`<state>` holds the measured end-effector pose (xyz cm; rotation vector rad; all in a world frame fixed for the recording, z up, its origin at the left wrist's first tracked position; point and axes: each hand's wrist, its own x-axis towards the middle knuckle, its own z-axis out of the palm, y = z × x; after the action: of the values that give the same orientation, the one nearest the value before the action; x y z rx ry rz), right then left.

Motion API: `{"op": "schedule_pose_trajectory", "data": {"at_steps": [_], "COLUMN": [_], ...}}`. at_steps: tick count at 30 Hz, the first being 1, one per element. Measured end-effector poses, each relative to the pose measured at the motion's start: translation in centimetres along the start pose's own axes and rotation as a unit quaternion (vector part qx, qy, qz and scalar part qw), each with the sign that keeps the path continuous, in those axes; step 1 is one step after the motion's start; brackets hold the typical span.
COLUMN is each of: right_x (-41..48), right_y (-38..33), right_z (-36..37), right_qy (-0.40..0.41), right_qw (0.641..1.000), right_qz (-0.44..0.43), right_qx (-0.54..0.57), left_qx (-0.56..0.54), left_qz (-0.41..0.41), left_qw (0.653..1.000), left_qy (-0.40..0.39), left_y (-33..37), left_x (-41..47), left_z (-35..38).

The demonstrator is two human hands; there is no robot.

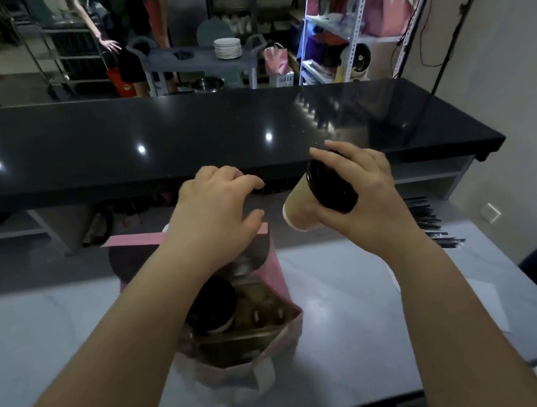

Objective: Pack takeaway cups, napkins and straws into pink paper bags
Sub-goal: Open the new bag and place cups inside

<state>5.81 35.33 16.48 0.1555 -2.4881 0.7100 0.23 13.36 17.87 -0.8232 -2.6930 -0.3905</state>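
An open pink paper bag [278, 281] stands on the pale worktop in front of me. Inside it sits a cup with a black lid [213, 303] in a brown cardboard carrier [263, 312]. My left hand [216, 206] hovers over the bag's far rim with its fingers loosely curled, holding nothing I can see. My right hand [366, 198] grips a tan takeaway cup with a black lid [301, 206], tilted on its side, just right of the bag and above the worktop. Black straws [432, 223] lie on the worktop at the right.
A raised black counter [184, 136] runs across beyond the worktop [358, 310]. White paper sheets [489, 304] lie at the right. Behind the counter are a grey cart with stacked plates [227, 47], metal shelving, another pink bag [276, 58] and a standing person [134, 27].
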Motion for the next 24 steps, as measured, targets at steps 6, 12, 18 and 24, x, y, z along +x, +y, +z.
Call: {"op": "schedule_pose_trajectory", "data": {"at_steps": [6, 12, 18, 24], "right_x": [-1.1, -1.9, -3.1, -4.5], "right_y": [-5.6, -10.7, -14.3, -15.4], "right_z": [0.8, 1.8, 3.4, 4.7], "right_qy": [0.024, 0.052, 0.048, 0.029], "right_qw": [0.999, 0.997, 0.996, 0.995], "right_qz": [-0.012, -0.031, -0.041, -0.019], "right_qx": [-0.018, -0.043, -0.065, -0.089], "left_qx": [-0.129, -0.137, -0.101, -0.118], "left_qz": [0.028, 0.066, 0.105, 0.116], "left_qw": [0.991, 0.986, 0.987, 0.983], "left_qy": [0.034, -0.072, -0.065, -0.084], "left_y": [-5.7, -8.0, -9.2, -10.1], "left_x": [-4.7, -6.8, -7.5, -8.2], "left_z": [-0.8, -0.3, -0.3, 0.4]}}
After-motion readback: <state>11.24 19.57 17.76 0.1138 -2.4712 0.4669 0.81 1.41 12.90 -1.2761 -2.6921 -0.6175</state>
